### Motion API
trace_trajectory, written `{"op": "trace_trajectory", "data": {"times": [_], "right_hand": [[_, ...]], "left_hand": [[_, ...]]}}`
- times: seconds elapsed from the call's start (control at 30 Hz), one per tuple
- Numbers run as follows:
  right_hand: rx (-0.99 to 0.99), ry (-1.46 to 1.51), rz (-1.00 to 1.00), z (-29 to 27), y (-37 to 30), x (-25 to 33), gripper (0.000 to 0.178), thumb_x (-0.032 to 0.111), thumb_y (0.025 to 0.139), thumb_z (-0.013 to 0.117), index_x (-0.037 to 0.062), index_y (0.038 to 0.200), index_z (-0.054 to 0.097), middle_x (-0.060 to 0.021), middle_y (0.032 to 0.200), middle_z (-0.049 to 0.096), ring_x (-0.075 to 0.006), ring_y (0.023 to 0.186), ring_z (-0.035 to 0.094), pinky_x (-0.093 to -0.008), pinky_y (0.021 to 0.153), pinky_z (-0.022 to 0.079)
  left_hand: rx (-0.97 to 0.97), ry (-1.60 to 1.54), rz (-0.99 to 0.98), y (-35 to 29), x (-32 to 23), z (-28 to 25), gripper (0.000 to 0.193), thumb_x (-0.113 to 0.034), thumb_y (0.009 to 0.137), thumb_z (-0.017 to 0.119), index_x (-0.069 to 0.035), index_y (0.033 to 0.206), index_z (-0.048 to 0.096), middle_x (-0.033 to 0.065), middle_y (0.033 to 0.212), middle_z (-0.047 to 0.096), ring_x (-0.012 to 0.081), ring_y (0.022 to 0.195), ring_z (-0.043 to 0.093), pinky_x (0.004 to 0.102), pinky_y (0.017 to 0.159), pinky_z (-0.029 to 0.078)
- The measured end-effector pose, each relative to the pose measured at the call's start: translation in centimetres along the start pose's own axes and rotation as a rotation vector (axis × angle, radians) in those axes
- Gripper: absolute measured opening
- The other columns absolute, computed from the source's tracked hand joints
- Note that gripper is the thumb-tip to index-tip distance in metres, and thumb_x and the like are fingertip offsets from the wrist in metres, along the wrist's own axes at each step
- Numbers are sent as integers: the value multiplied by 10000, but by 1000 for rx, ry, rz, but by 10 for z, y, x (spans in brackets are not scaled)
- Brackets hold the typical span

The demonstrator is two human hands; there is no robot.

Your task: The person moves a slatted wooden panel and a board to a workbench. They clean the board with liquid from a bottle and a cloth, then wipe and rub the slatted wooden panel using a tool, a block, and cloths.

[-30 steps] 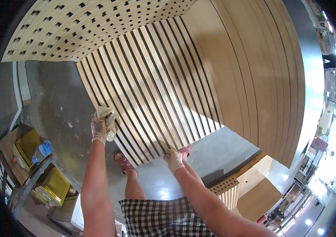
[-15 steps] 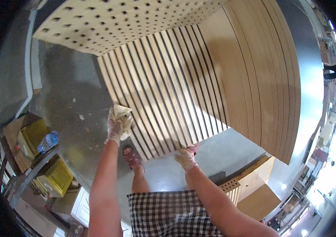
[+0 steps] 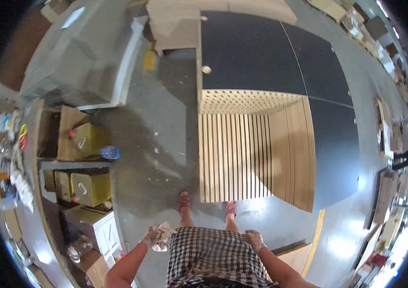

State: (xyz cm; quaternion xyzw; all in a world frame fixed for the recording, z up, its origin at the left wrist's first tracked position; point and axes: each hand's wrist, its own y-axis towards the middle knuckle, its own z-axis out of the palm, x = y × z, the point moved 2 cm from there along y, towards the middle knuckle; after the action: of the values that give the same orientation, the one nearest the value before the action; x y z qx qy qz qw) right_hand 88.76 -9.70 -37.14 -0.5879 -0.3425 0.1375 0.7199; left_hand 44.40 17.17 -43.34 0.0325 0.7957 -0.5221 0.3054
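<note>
My left hand [image 3: 151, 235], in a thin pale glove, is closed around a crumpled cream cloth [image 3: 166, 234] beside my checked apron [image 3: 204, 249]. My right hand [image 3: 255, 239], gloved too, is by the apron's right edge with its fingers loosely apart and nothing visible in them. Ahead of my feet stands a stack of light wooden boards. Its top face shows slats [image 3: 230, 158] split by dark grooves. A panel pierced with rows of small holes [image 3: 249, 102] borders the far end, and layered plain boards [image 3: 292, 153] border the right. Neither hand touches the stack.
Large black panels [image 3: 252, 53] lie beyond and to the right of the stack. A metal-framed shelf [image 3: 77, 164] on the left holds yellow boxes [image 3: 91, 187] and a blue plastic bottle [image 3: 110, 152]. Another person [image 3: 407, 157] is far off at the right.
Both hands have drawn back from the slatted boards to beside my apron, the left one still gripping the cloth. My view has lifted and widened, with the stack now farther away.
</note>
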Motion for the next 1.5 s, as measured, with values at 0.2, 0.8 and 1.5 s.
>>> {"op": "trace_trajectory", "data": {"times": [0.2, 0.8, 1.5], "right_hand": [[75, -789, -297, 45, -29, 68, 249, 187, 826, 594, -20, 965, 587, -172, 975, 614, -258, 881, 611, -349, 785, 499], [618, -899, -430, 251, -114, 107, 183, 188, 831, 500, 44, 939, 535, -128, 807, 584, -224, 669, 582, -332, 547, 503], [1446, -1669, -1927, 771, -432, -45, 316, 179, 841, 507, 20, 1112, 533, -94, 1079, 559, -201, 992, 539, -311, 889, 433]], "left_hand": [[-272, -585, 145, -120, -25, 78, 324, -182, 829, 452, -69, 1127, 511, 101, 1010, 596, 322, 933, 557, 415, 850, 410], [-1371, -73, 165, -379, -107, 97, 417, -80, 778, 540, -76, 1195, 523, 151, 1154, 554, 234, 974, 559, 315, 781, 465], [-1829, -2064, -211, -481, 57, 166, 316, -183, 904, 459, -13, 1167, 505, 86, 1013, 599, 136, 840, 575, 249, 721, 476]]}}
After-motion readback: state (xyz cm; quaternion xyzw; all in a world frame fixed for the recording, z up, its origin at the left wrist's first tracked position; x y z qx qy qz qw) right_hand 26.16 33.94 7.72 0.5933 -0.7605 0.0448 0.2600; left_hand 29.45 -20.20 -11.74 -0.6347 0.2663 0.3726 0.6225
